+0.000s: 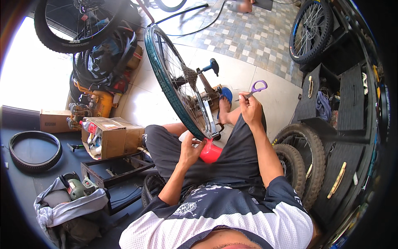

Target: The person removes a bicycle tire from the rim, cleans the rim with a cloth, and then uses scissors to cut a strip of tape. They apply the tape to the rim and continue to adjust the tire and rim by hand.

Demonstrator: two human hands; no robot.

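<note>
A bicycle wheel (163, 85) with a teal-walled tyre and a rear cassette (190, 76) stands upright in front of me, held in a metal stand (208, 108) with a dark blue handle (213, 67). My left hand (191, 151) is at the wheel's near end, fingertips pinched together against the tyre's edge; what lies between them is hidden. Right beside those fingers is a red, smooth piece (210, 152), its kind unclear. Raised above my knee, my right hand (251, 110) grips a pair of scissors (253, 89) with purple handles, blades pointing left.
On the left are an open cardboard box (114, 137), a loose tyre (35, 167) and an orange compressor (102, 103). Worn tyres (314, 159) lean at my right beside dark cabinets (351, 99). Another wheel (311, 31) stands farther back. My blue-sandalled foot (225, 99) is beyond the stand.
</note>
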